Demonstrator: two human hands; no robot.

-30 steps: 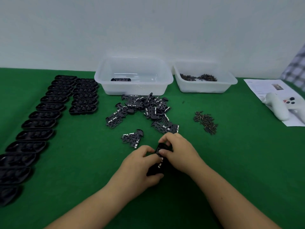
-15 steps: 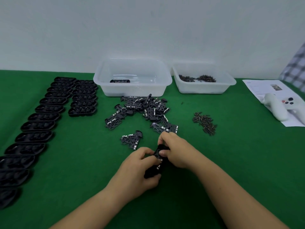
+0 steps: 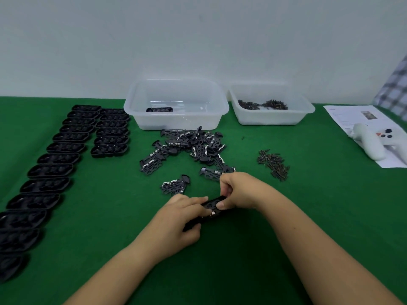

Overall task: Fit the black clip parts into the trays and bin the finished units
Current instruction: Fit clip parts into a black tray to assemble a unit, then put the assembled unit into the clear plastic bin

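Observation:
Both hands hold one black tray unit (image 3: 212,205) just above the green table, near the middle front. My left hand (image 3: 176,221) grips its near end, fingers curled round it. My right hand (image 3: 239,191) pinches its far end from above, thumb on the rim. A heap of black clip parts (image 3: 191,144) lies behind the hands, and a single clip part (image 3: 175,185) lies just left of them. Two rows of black trays (image 3: 63,148) run along the left. A clear bin (image 3: 176,105) at the back holds one finished unit (image 3: 159,109).
A second clear bin (image 3: 272,106) at the back right holds small dark metal pieces, and a loose pile of them (image 3: 274,165) lies on the table right of the hands. A white controller (image 3: 372,143) rests on a paper sheet (image 3: 363,119) at the far right.
The tray unit has turned from pointing away from me to lying nearly crosswise between the hands. My right hand shifted a little right with it.

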